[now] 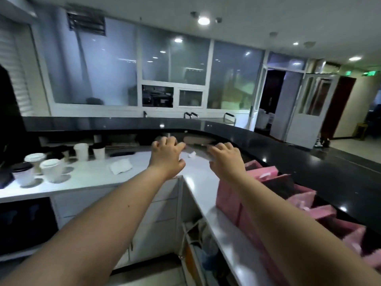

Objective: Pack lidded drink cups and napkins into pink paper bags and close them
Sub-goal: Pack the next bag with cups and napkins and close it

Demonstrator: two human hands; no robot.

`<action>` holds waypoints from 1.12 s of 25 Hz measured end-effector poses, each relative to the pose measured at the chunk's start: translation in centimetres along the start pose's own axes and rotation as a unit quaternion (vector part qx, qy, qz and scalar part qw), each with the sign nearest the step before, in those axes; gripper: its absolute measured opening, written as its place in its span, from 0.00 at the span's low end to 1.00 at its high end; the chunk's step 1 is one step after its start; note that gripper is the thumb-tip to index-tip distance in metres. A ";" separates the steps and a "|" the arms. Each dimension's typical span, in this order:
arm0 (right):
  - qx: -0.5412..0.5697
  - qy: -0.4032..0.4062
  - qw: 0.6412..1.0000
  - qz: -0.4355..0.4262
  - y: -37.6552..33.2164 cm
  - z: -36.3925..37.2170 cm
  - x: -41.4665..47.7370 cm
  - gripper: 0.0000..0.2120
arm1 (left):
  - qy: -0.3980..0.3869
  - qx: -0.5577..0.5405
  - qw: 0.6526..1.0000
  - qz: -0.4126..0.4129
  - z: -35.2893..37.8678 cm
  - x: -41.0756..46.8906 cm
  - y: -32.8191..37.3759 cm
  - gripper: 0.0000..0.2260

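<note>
Writing: we can read no brand, label or lettering on the cups or bags; the frame is blurred, and the green lit sign [369,73] at upper right is too small to make out.
Left hand [168,156]: we see it at frame centre, palm down above the white surface [99,178], its grip loosely spread with fingers curled, holding nothing.
Right hand [225,159]: we see it just right of centre, palm down, its grip likewise spread and empty, well apart from the cups and just above the near end of the bags.
Lidded cups [50,169]: we find two white ones standing upright at mid-left on the surface, long axis vertical, lids up, close side by side.
Other cups [81,151]: we see two more upright behind them, nearer the black counter ledge [268,145].
Napkins [121,166]: we see a white crumpled pile lying flat on the surface, between the cups and the left hand; a smaller white scrap [191,154] lies between the two hands.
Pink paper bags [274,178]: we see a row standing upright along the right of the frame, mouths open upward, the row running from centre right toward the lower right corner, against the black ledge.
</note>
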State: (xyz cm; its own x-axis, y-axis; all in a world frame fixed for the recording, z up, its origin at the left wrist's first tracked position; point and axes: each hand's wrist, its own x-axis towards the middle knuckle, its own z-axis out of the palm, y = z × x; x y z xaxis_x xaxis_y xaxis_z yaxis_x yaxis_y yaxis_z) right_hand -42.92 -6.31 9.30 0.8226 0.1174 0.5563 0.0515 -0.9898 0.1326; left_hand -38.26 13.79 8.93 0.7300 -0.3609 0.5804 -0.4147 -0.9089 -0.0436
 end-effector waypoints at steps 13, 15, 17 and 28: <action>0.115 -0.068 0.983 -0.129 -16.3 18.9 19.0 0.19 | -0.082 0.099 0.979 -0.161 13.1 2.8 -23.6 0.20; 0.126 -0.066 0.979 -0.147 -16.7 22.0 22.1 0.19 | -0.086 0.114 0.975 -0.171 15.6 5.0 -25.5 0.20; 0.143 -0.069 0.976 -0.152 -16.4 24.5 25.9 0.19 | -0.084 0.113 0.973 -0.182 17.8 8.4 -26.9 0.19; 0.060 -0.054 0.995 -0.054 -4.5 31.7 37.5 0.17 | -0.031 0.043 0.999 0.001 28.6 28.1 -24.2 0.20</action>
State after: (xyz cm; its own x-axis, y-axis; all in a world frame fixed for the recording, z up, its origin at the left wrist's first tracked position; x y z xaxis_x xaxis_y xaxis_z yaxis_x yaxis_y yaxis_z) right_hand 5.64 -0.01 3.60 0.8646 0.2215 0.4511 0.2060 -0.9750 0.0838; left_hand 7.85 19.69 3.08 0.7624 -0.3728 0.5290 -0.3706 -0.9216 -0.1154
